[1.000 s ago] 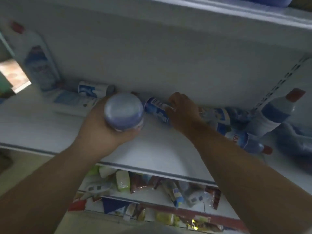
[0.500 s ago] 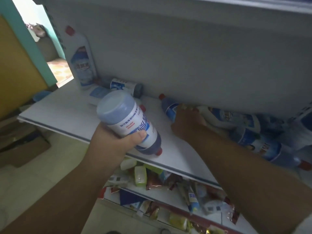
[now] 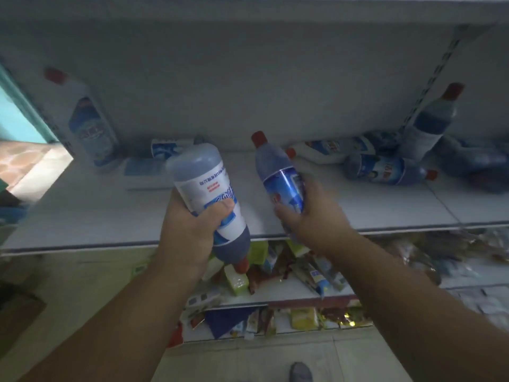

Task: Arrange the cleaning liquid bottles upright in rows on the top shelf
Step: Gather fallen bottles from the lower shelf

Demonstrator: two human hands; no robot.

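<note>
Left hand (image 3: 190, 232): fingers wrapped closed around the label band of an upside-down bottle (image 3: 209, 199). Its flat base points up and away, and its red cap points down, below the front edge of the top shelf (image 3: 82, 210). The thumb (image 3: 220, 209) presses across the label.

Right hand (image 3: 311, 216): fingers curled shut around the lower half of a second bottle (image 3: 278, 172), blue label, red cap up, tilted slightly left. This bottle is held over the front part of the shelf; whether its base touches the board cannot be told, as the hand hides it.

On the shelf: one white bottle (image 3: 88, 117) stands upright at the far left against the back wall. A lying bottle (image 3: 170, 147) rests just behind the left hand's bottle. To the right, a cluster of fallen bottles (image 3: 382, 168) lies on its sides near the back. One leaning bottle (image 3: 432, 119) props against the right upright.

Lower shelves (image 3: 289, 299) hold mixed packets, blurred.
</note>
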